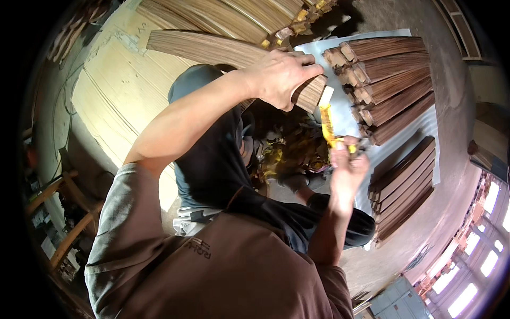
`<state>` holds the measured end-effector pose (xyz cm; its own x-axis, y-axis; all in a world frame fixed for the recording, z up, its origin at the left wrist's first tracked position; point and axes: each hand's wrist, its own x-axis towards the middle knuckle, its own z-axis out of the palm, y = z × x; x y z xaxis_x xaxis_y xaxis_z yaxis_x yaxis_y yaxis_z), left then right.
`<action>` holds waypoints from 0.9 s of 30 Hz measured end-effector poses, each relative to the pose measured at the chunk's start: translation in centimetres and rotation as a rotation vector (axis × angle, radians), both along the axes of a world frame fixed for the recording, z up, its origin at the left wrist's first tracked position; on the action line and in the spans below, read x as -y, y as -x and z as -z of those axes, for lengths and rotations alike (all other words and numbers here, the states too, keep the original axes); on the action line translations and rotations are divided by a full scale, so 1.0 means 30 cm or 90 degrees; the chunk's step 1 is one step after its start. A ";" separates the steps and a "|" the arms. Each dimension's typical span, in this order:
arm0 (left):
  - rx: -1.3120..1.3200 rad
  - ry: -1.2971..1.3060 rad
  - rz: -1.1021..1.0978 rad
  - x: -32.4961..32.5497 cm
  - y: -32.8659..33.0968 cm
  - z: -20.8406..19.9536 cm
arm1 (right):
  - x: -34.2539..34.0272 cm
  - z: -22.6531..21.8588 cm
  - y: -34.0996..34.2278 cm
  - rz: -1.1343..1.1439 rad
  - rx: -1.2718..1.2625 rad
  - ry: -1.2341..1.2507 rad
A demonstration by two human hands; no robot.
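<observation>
My left hand (279, 77) is wrapped round a brown wooden board (207, 45) near its end, holding it over my lap. A pale tenon (326, 97) sticks out of that end. From the tenon a yellow strip of tape (326, 122) stretches down to my right hand (348, 162). The fingers of my right hand are closed on the strip, a little below and right of the board's end. Something dark shows beside these fingers, blurred by motion. Between my legs lie yellow scraps (281, 154) in a dark heap.
To the right, several dark boards with tenons (393, 80) lie on a pale sheet (382, 154). Nearer, a stack of narrow slats (406, 186) rests there. Lighter boards with yellow-taped ends (234, 16) lie at the far side. A pale wooden surface (114, 101) extends to my left.
</observation>
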<state>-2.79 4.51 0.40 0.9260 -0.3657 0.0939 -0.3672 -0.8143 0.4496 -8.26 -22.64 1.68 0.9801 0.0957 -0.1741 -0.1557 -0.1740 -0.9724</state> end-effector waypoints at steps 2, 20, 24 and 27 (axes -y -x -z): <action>0.010 0.014 0.010 0.009 0.002 0.011 | 0.021 -0.105 -0.030 -0.016 0.035 -0.136; 0.059 -0.141 -0.099 0.025 0.015 -0.101 | 0.331 0.212 -0.041 0.068 0.118 0.278; -0.058 -0.162 -0.161 0.045 0.019 -0.172 | 0.342 0.173 -0.051 0.103 0.122 0.311; -0.041 -0.182 -0.157 0.056 0.019 -0.219 | 0.364 0.192 -0.042 0.084 0.225 0.427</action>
<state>-3.38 2.83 6.99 0.9900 -0.1347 -0.0414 -0.1234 -0.9704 0.2078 -7.02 -33.56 -4.10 0.9842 -0.0413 0.1720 0.0843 -0.7452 -0.6615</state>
